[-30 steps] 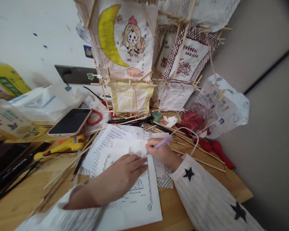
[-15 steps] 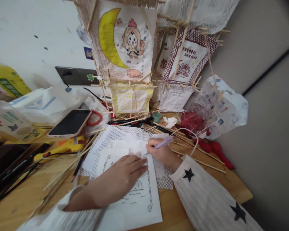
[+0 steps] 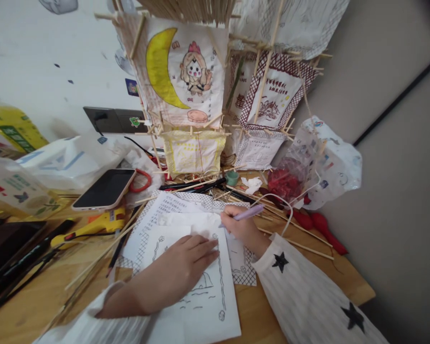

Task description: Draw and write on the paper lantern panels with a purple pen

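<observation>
The white drawing sheet lies on the wooden worktop, right under the hands. Its long side runs from near to far, with a small tilt. The left hand is spread flat, palm down, over the middle of the sheet. It holds nothing, and its fingers point to the right border. A bit farther off, the right hand is closed around a purple pen. The pen leans, its tip down by the sheet's far right corner, near a small drawn flower. I can't tell if the tip touches. Behind are a written page and a paper panel with a yellow moon.
</observation>
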The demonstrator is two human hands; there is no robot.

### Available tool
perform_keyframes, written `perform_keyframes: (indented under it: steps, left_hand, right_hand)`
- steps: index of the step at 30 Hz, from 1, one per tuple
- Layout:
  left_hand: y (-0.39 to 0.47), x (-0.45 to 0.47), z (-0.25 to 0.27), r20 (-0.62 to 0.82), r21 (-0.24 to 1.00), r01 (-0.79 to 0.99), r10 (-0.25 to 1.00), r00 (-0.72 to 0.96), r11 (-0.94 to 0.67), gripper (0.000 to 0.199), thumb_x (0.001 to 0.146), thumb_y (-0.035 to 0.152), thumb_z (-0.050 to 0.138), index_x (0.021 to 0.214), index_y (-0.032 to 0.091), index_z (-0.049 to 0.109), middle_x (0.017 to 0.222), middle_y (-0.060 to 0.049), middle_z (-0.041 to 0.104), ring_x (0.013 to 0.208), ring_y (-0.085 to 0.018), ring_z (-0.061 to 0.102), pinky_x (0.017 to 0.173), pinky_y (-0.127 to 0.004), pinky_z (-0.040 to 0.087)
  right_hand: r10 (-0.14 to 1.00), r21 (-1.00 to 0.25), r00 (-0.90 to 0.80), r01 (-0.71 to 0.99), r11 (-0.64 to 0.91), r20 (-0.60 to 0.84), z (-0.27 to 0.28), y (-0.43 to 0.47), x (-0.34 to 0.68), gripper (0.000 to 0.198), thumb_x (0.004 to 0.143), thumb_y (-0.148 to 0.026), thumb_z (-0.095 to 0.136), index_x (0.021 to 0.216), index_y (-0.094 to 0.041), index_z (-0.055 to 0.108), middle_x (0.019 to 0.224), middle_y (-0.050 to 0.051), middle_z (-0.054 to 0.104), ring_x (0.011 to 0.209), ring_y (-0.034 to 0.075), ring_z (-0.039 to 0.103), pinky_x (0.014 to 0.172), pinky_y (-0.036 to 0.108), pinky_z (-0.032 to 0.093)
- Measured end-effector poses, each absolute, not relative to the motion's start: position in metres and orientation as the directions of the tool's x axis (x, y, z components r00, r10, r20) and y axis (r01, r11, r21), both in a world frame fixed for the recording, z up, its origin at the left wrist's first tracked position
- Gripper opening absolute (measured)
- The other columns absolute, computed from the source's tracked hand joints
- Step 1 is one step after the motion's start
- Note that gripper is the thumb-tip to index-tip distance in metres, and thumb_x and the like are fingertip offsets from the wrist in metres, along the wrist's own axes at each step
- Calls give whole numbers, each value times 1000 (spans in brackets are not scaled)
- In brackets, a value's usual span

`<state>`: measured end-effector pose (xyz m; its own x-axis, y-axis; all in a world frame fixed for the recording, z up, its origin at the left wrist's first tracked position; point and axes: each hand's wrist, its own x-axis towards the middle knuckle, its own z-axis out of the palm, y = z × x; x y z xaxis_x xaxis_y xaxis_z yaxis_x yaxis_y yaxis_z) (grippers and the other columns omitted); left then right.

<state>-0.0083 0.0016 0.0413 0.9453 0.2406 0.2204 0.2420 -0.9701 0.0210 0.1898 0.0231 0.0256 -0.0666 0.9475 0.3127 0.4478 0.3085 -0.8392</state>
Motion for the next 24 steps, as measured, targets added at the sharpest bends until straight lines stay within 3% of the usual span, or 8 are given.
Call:
perform_keyframes:
  steps: [5, 10, 13, 19, 24]
  left_hand:
    - [9, -14, 40, 318, 12, 283, 272, 908, -959, 35, 91, 13, 37, 123, 13, 51, 124, -13, 55, 113, -27, 48, 92, -43, 43]
    - [29, -26, 34, 427, 46, 568, 531, 732, -822, 31, 90, 20, 41, 119, 15, 53, 121, -11, 57, 110, -28, 48, 92, -46, 41]
    - [36, -31, 28, 431, 60, 653, 610, 665, -755, 33, 88, 24, 46, 117, 12, 53, 118, -13, 57, 109, -29, 47, 93, -46, 39]
    - [36, -31, 24, 440, 111, 698, 664, 604, -708, 39, 85, 32, 54, 118, 13, 52, 110, -12, 57, 102, -28, 49, 90, -44, 39]
    - [37, -33, 27, 449, 165, 725, 705, 548, -669, 34, 82, 33, 57, 112, 18, 55, 98, -9, 58, 93, -26, 51, 83, -41, 41]
  right_hand:
    - [915, -847, 153, 458, 269, 373, 33, 23, 199, 34, 81, -29, 44, 49, -20, 36, 47, -5, 39, 49, 12, 41, 51, 24, 31]
    - [874, -866, 265, 416, 277, 406, 35, 24, 203, 27, 84, -34, 45, 61, -21, 42, 55, -4, 44, 54, 13, 45, 54, 24, 35]
    - [862, -874, 292, 393, 287, 415, 32, 27, 201, 19, 82, -34, 49, 69, -21, 47, 62, -3, 50, 59, 15, 49, 56, 24, 38]
    - [849, -804, 156, 443, 397, 505, 29, 28, 196, 12, 82, -28, 53, 89, -20, 58, 85, 3, 62, 78, 18, 57, 70, 27, 44]
    - [892, -764, -38, 501, 406, 450, 30, 25, 193, 17, 85, -28, 48, 90, -20, 63, 82, 4, 66, 78, 19, 60, 71, 29, 44]
